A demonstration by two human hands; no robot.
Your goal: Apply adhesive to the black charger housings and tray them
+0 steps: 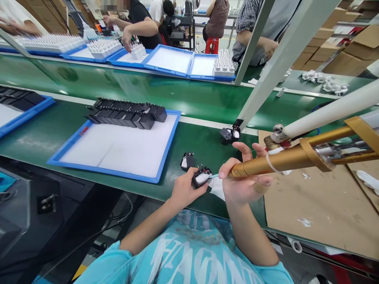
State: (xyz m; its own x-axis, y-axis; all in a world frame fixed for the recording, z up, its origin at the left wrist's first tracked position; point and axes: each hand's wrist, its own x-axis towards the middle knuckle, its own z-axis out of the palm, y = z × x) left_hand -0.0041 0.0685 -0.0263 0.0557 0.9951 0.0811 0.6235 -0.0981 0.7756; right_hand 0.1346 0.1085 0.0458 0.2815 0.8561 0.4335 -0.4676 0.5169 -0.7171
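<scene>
Low over the near edge of a green worktop [204, 136], a small black housing [201, 179] with a white inside is gripped between the thumb and fingers of a worker's left hand [187, 187]. The right hand [240, 182] curls loosely around a golden dispensing tube [257, 166], some fingers raised, its pale blue nozzle [214, 176] meeting the housing's right rim; whether the tip touches is too small to tell. Just left and beyond sits a second black housing [187, 161]; farther off, a third piece [230, 135] rests near a slanted metal post [263, 88]. To the left, a blue-rimmed tray [170, 146] carries rows of black housings [127, 114] at its far side. Brown cardboard [291, 203] covers the right of the worktop. Across the line, a co-worker's hand [127, 38] reaches to white pieces [137, 51] in another blue tray [120, 60].
</scene>
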